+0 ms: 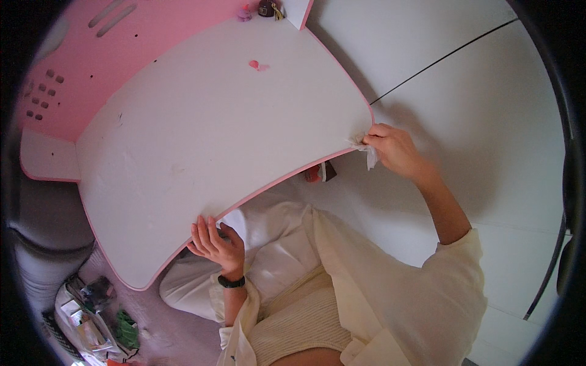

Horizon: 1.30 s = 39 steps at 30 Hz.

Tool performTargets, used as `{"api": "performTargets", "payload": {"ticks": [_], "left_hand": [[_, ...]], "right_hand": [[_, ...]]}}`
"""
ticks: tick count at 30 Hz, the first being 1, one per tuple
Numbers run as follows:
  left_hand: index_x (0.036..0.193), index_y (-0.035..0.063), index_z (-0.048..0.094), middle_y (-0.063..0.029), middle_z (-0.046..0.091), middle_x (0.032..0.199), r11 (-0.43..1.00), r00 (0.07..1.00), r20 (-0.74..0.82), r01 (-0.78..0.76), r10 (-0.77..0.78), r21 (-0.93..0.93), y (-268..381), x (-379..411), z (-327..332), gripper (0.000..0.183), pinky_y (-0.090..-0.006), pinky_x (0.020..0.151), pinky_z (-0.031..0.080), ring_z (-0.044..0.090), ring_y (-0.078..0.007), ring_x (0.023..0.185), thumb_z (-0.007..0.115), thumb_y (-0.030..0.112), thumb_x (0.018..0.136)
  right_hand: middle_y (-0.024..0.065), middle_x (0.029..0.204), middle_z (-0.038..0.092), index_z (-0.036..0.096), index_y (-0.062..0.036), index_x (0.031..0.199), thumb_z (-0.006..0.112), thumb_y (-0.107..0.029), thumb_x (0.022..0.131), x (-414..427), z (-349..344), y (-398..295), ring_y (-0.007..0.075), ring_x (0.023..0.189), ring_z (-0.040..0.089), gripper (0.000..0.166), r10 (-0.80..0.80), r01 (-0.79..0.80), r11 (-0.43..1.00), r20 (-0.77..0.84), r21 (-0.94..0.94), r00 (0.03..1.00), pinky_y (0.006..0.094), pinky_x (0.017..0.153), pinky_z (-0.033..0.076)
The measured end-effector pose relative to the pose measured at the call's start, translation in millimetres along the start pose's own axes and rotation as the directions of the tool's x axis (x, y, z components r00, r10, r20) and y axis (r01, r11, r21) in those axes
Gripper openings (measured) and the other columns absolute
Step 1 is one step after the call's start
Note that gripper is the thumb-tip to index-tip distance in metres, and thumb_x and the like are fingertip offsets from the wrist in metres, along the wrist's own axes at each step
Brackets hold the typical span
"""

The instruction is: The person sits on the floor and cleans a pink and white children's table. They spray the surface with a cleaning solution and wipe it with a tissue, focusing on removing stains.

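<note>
A white desktop [219, 119] with pink edging spreads before me. At its near right corner, my right hand [393, 147] pinches a crumpled white tissue or thin cloth [366, 147] against the edge. Part of the tissue hangs below the rim. My left hand [216, 244] rests at the front edge, its fingertips on the surface and the fingers apart, with nothing held. Faint smudges [177, 169] and a few dark marks [120, 119] show on the white top. A small pink-red item [254, 65] lies towards the back.
A pink back panel [183, 27] with holes rises behind the desktop. A purple figurine [244, 13] and a dark jar [266, 8] stand at the far corner. An open bag [91, 325] with several items lies on the floor at left, near a grey cushioned seat [50, 215]. White panels [480, 114] flank the right.
</note>
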<state>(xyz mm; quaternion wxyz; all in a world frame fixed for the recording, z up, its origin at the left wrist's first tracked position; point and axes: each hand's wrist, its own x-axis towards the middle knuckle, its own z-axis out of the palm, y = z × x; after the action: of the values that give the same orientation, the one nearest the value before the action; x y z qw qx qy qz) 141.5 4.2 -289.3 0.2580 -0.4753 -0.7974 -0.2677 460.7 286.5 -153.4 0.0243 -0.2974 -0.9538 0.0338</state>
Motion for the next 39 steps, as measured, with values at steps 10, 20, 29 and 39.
{"api": "performTargets", "payload": {"ticks": [10, 20, 29, 39], "left_hand": [[0.129, 0.0042, 0.055, -0.0145, 0.054, 0.137, 1.000, 1.000, 0.003, 0.007, -0.007, -0.017, -2, -1, 1, 0.041, -0.0528, 0.116, 0.015, 0.044, -0.0333, 0.133, 0.060, 0.008, 0.088], [0.128, 0.0040, 0.055, -0.0138, 0.054, 0.136, 1.000, 1.000, -0.029, 0.000, -0.001, -0.023, 0, -1, 3, 0.042, -0.0531, 0.116, 0.016, 0.045, -0.0326, 0.132, 0.060, 0.006, 0.086], [0.129, 0.0044, 0.054, -0.0133, 0.054, 0.137, 1.000, 1.000, -0.002, 0.008, -0.008, -0.005, -2, -1, -2, 0.044, -0.0526, 0.116, 0.016, 0.045, -0.0323, 0.133, 0.060, 0.005, 0.085], [0.131, 0.0035, 0.053, -0.0139, 0.054, 0.137, 1.000, 0.998, 0.070, -0.005, 0.005, 0.002, 2, 6, -8, 0.045, -0.0524, 0.116, 0.016, 0.045, -0.0328, 0.133, 0.059, 0.008, 0.087]], "right_hand": [[0.0031, 0.092, 0.060, 0.069, -0.0079, 0.093, 0.063, -0.015, 0.082, 61, -21, 67, 0.0201, 0.097, 0.059, 0.014, -0.242, 0.271, 0.901, 0.127, -0.339, 0.962, 0.0346, 0.075, 0.054], [0.0058, 0.096, 0.061, 0.070, -0.0093, 0.088, 0.066, -0.014, 0.081, -14, 4, 60, 0.0233, 0.099, 0.059, 0.009, -0.073, 0.243, 0.934, 0.525, -0.263, 0.848, 0.0379, 0.073, 0.054], [0.0090, 0.095, 0.062, 0.071, -0.0097, 0.100, 0.063, -0.004, 0.085, -45, 8, 7, 0.0273, 0.092, 0.060, 0.019, 0.266, -0.263, 0.964, -0.134, 0.043, 0.955, 0.0401, 0.076, 0.051], [0.0120, 0.095, 0.061, 0.070, -0.0088, 0.090, 0.060, -0.010, 0.084, 116, 16, 58, 0.0298, 0.099, 0.060, 0.012, 0.279, -0.310, 0.942, -0.208, -0.131, 0.937, 0.0436, 0.079, 0.052]]}}
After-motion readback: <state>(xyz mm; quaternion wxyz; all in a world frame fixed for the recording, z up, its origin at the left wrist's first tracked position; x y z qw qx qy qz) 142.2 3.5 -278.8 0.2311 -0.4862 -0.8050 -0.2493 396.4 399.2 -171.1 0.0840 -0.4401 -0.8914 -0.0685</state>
